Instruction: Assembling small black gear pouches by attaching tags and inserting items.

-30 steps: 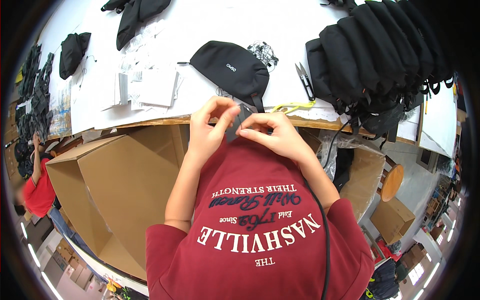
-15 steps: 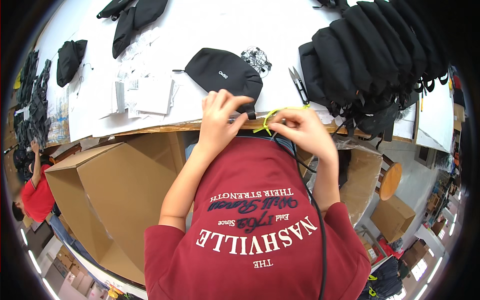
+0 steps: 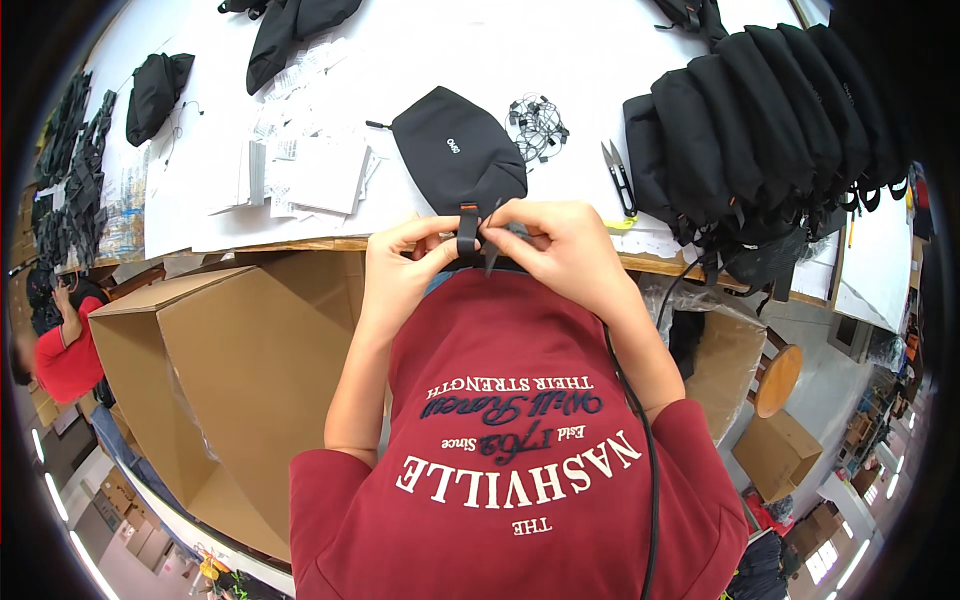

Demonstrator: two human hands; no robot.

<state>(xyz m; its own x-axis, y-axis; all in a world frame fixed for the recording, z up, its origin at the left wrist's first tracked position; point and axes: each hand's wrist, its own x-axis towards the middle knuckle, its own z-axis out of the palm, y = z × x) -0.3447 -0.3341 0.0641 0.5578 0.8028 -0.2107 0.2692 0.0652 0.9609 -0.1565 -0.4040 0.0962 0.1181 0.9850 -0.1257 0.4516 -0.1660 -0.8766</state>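
A black zippered pouch (image 3: 452, 150) lies on the white table, its narrow end turned toward me. A short black strap loop (image 3: 467, 228) with an orange bit hangs from that end. My left hand (image 3: 400, 268) pinches this loop between thumb and fingers. Right beside it, my right hand (image 3: 565, 250) is closed, its fingertips pressed together close to the strap. A thin grey pointed piece (image 3: 491, 262) shows below the right fingertips; what it is, I cannot make out. A yellow-green ribbon (image 3: 620, 224) lies at the table edge, right of my right hand.
Black-handled thread snips (image 3: 620, 180) lie beside a row of black pouches (image 3: 740, 120) on the right. Tangled black cords (image 3: 537, 127) sit beyond the pouch. White paper stacks (image 3: 325, 175) are at left. A big cardboard box (image 3: 250, 370) stands below the table edge; a co-worker (image 3: 70, 345) is far left.
My right hand has let go of the yellow-green ribbon and moved left to the strap. My left hand has taken hold of the loop. The pouch now lies more upright in view.
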